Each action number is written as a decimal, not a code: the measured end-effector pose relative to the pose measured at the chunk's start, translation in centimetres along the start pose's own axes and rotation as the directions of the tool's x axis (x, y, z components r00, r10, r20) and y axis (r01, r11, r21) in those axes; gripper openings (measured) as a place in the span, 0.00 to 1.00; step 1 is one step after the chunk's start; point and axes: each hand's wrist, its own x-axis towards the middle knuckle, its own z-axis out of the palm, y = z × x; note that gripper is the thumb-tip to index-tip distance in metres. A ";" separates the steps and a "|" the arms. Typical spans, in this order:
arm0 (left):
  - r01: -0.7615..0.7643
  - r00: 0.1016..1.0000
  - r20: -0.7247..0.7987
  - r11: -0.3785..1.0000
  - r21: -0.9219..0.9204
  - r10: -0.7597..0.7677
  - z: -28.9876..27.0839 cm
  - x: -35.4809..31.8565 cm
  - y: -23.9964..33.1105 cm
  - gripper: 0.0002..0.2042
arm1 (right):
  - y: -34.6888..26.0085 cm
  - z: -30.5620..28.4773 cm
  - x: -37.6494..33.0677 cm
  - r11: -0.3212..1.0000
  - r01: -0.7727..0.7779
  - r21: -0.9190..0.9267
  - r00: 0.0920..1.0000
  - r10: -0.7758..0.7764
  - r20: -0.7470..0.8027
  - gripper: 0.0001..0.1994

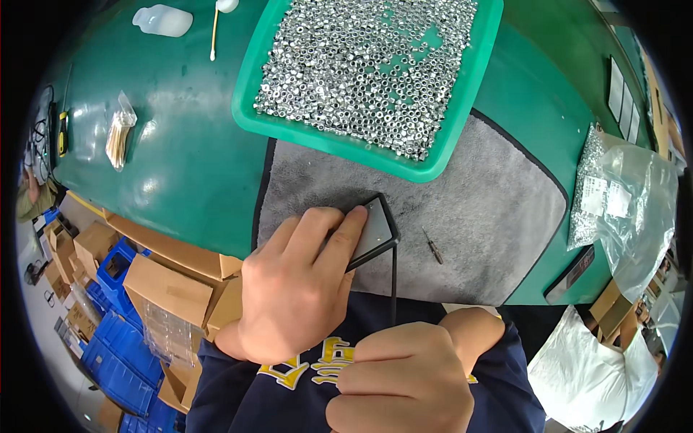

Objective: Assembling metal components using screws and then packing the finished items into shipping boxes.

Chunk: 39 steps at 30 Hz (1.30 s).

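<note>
My left hand (296, 278) is closed around a flat rectangular block (374, 229) with a grey face and black edges, pressing it against the grey cloth (476, 209). From the block's lower corner a thin, straight black strip (394, 281), cord or rod I cannot tell, runs toward me and disappears behind my right hand (404, 379). That hand is a fist, raised close to me; its fingers hide whatever they hold. To the right of the block, a small thin pointed metal tool (433, 246) lies on the cloth.
A green tray (339, 148) full of small metal nuts overlaps the cloth's far side. Leftward on the green table are cotton swabs (119, 141), a white bottle (163, 21) and a screwdriver (63, 135). Clear plastic bags (628, 202) lie right; cardboard boxes (170, 289) stand at the left edge.
</note>
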 end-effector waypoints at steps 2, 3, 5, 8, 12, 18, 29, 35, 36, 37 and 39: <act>0.007 1.000 0.002 1.000 0.003 -0.007 -0.1 0.1 0.1 0.23 | 0.1 0.3 0.1 1.000 -0.003 0.014 1.000 0.003 -0.016 0.15; 0.011 1.000 0.003 1.000 0.004 -0.011 0.0 0.1 0.1 0.23 | 0.2 0.4 0.0 1.000 -0.004 0.021 1.000 0.005 -0.024 0.15; 0.014 1.000 0.002 1.000 0.015 -0.014 0.1 0.1 0.2 0.23 | 0.1 0.4 0.0 0.999 -0.021 0.028 1.000 0.021 -0.018 0.15; 0.025 1.000 -0.011 0.999 0.048 -0.024 0.3 0.0 0.3 0.22 | -0.1 0.4 -0.3 0.997 -0.060 0.046 0.998 0.060 0.006 0.15; 0.042 0.999 0.000 0.998 0.050 -0.042 0.3 0.1 0.4 0.22 | 0.0 0.5 0.1 0.997 -0.067 0.039 0.998 0.067 -0.017 0.15; 0.034 0.999 -0.021 0.999 0.041 -0.033 0.5 0.1 0.2 0.21 | 0.1 1.2 -0.5 0.995 -0.072 0.072 0.991 0.080 -0.111 0.15; 0.060 0.998 -0.001 0.997 0.050 -0.060 -0.1 0.4 0.4 0.22 | 0.3 0.9 -0.2 0.988 -0.093 0.123 0.990 0.104 -0.092 0.13; 0.021 0.999 0.027 1.000 -0.016 -0.021 -0.7 0.1 0.5 0.22 | 0.4 -0.4 -0.5 0.999 -0.013 0.043 1.000 0.013 -0.011 0.11; 0.020 0.999 0.037 1.000 -0.022 -0.020 -0.8 0.0 0.6 0.21 | 0.3 -0.7 -0.5 0.999 -0.038 0.026 0.999 0.038 0.014 0.11; 0.016 0.999 0.047 0.999 -0.029 -0.015 -0.8 -0.2 0.5 0.20 | 0.3 -0.9 -0.5 0.998 -0.063 0.005 0.997 0.063 0.035 0.10; -0.008 1.000 0.029 1.000 -0.014 0.008 -0.7 -0.6 0.3 0.20 | 0.2 -1.0 -0.3 0.999 -0.048 -0.024 0.997 0.049 0.052 0.10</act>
